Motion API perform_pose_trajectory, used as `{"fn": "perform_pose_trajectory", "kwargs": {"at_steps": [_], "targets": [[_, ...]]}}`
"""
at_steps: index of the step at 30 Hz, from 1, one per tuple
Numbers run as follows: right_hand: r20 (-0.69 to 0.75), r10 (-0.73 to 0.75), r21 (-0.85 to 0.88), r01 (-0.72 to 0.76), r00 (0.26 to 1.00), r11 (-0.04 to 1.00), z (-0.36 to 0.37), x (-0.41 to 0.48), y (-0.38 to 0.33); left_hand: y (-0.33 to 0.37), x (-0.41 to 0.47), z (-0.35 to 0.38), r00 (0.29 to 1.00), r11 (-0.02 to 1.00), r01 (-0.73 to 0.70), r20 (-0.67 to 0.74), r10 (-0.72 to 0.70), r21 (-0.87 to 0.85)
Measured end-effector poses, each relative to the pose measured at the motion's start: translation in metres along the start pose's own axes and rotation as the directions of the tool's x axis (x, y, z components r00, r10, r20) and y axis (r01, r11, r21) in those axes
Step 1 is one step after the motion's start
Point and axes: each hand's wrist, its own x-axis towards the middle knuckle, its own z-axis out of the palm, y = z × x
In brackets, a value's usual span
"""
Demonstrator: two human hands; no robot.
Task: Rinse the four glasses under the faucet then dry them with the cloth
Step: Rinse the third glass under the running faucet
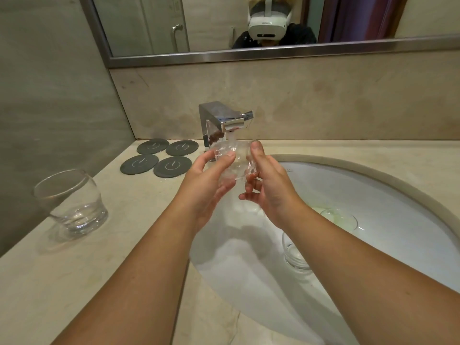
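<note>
The beige stone counter [119, 245] bears one clear tumbler [72, 202], left of the white oval basin [385, 195], where two more clear glasses [297, 255] sit. Under the running chrome faucet [224, 120], the left hand [211, 180] and right hand [266, 185] curl round the fourth glass [234, 158], clasping its sides. I'd judge rinsing is still under way. All drying is left, and no cloth is in sight.

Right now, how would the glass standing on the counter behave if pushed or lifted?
The glass is probably rigid and breakable, being clear glassware. Its thick base suggests it is bottom-heavy and unlikely to tip. On the smooth counter it would likely slide.
</note>
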Motion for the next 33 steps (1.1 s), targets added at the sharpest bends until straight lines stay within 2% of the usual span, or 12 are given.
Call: {"fn": "perform_pose_trajectory", "kwargs": {"at_steps": [8,12,17,23,27,33], "targets": [[-0.060,0.019,0.062,-0.015,0.998,0.998,-0.0057,0.0038,-0.0004,-0.0032,0.0012,0.0004,0.999,1.000,-0.017,0.047,0.016,0.008],[-0.074,0.030,0.036,-0.028,0.997,0.999,-0.0055,0.0043,0.0009,-0.0047,0.0010,0.0006,0.997,0.999,-0.046,0.055,0.045,0.005],[-0.029,0.058,-0.011,-0.058,0.998,0.998,-0.0035,0.0024,0.0006,-0.0024,0.0006,0.0005,0.999,0.999,-0.040,0.009,0.041,-0.015],[-0.009,0.111,0.060,-0.110,0.994,0.992,-0.0024,-0.0008,-0.0037,0.0006,0.0003,-0.0001,0.997,0.999,0.000,-0.075,-0.003,-0.043],[0.041,0.100,0.051,-0.102,0.994,0.993,-0.0013,0.0012,-0.0015,0.0003,0.0005,0.0013,0.994,0.999,0.000,-0.113,-0.005,-0.044],[-0.030,0.031,0.049,-0.030,0.999,0.998,-0.0032,0.0025,-0.0010,-0.0019,0.0013,0.0021,0.998,0.999,0.037,-0.049,-0.036,0.018]]}}
